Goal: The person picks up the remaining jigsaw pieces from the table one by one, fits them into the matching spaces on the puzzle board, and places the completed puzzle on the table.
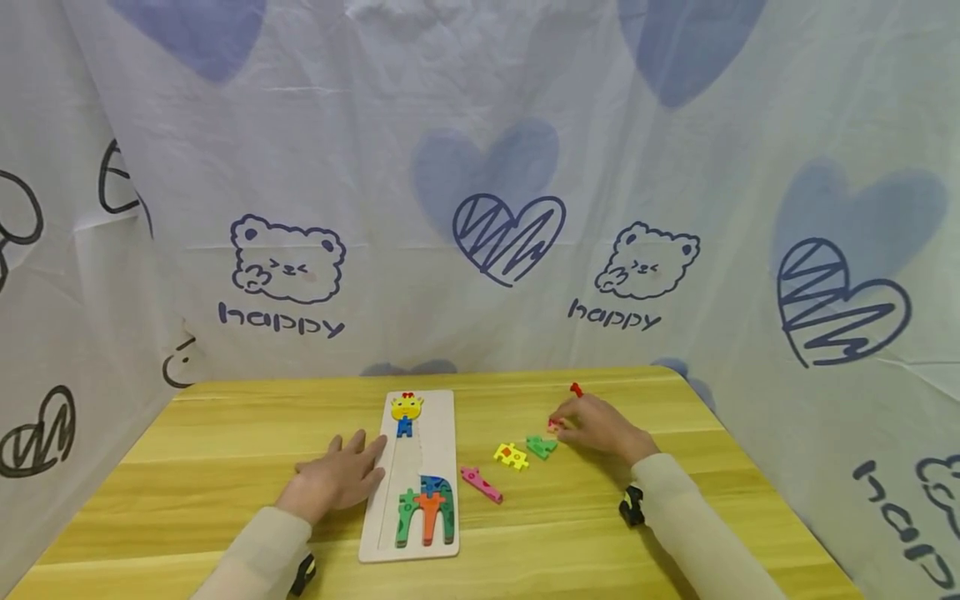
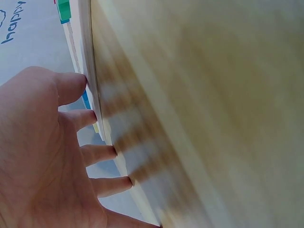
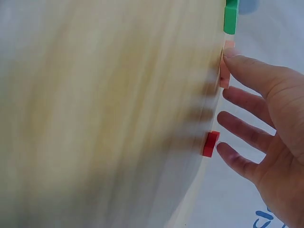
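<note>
A white puzzle board lies on the table, with a yellow giraffe head, a blue neck piece and several leg and body pieces in it. My left hand rests spread at the board's left edge; in the left wrist view its fingertips touch the surface. On the right, my right hand has a salmon-pink puzzle piece between thumb and index finger, low at the table. Its other fingers are extended. A small red piece lies just beyond them.
Between board and right hand lie loose pieces: a pink one, a yellow one and a green one. The wooden table ends at a printed curtain behind and at the sides.
</note>
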The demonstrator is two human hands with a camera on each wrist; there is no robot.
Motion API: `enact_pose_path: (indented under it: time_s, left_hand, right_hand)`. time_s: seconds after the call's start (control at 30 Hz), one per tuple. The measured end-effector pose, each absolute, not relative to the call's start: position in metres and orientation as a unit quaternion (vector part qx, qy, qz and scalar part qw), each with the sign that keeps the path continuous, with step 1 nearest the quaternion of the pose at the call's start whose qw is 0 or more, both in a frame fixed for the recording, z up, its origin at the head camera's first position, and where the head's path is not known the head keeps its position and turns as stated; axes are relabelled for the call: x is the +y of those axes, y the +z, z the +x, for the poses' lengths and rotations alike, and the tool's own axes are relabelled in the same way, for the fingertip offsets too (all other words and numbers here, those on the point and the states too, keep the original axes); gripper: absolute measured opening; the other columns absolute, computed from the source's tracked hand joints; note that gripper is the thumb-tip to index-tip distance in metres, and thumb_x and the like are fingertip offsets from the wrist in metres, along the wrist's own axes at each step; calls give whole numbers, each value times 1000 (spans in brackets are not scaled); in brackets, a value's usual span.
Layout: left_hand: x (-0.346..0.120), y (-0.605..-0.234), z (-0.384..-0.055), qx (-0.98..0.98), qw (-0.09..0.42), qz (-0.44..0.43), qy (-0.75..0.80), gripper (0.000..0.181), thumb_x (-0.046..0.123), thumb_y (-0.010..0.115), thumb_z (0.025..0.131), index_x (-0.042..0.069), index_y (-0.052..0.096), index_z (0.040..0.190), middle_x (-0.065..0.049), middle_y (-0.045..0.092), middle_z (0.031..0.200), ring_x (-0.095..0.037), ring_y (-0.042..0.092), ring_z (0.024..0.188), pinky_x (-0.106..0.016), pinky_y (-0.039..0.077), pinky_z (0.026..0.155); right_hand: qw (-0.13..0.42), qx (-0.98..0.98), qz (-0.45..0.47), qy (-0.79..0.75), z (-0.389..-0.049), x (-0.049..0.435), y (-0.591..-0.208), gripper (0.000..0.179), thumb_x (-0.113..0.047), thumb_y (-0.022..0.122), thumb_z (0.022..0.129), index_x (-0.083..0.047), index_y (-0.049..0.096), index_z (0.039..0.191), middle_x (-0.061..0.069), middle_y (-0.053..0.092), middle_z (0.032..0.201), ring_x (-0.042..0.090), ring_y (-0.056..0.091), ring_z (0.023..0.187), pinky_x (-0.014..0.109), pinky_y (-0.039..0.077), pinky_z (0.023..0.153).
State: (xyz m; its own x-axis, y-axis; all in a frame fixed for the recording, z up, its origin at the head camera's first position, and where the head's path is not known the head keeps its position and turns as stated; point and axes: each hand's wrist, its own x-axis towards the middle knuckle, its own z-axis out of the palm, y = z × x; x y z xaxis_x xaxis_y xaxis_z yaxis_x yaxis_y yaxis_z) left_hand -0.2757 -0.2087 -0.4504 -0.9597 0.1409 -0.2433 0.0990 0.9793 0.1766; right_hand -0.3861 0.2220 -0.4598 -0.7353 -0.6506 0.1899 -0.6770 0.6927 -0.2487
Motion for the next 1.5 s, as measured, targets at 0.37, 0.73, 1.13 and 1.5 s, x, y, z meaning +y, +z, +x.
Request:
enact_pose_path:
  time_s: [0.37,0.73,1.13,1.5]
  left_hand:
    - [-208,-450,-275,987,127,61,83,61,45,46,108,20,33,162,-23,27,169,-61,25,150,-95,27,92]
    - [-208,-449,-274,987,125,64,80,61,43,47,108,20,33,162,-23,27,169,-60,26,150,-95,27,92]
    - [-208,-449,-275,987,125,64,82,61,43,47,108,19,34,162,-23,28,168,-60,26,150,-95,28,92]
    - [-210,-453,-276,987,124,64,80,61,43,46,108,20,33,162,-23,28,168,-60,26,150,-95,28,91]
  right_hand:
    - [25,-922,346,174,-389,221,-462,30,-18,78,92,-4,76,120,10,78,117,29,73,111,48,59,98]
    - [19,-922,343,177,-392,218,-462,28,-16,77,93,-4,77,119,10,79,117,26,75,107,44,61,94]
    - [21,-927,323,188,-389,216,-459,25,-16,79,91,-6,80,114,9,80,110,19,77,98,34,64,83]
    - [70,-925,328,180,-385,207,-453,36,-20,77,93,-3,74,124,12,73,120,29,67,111,49,57,100]
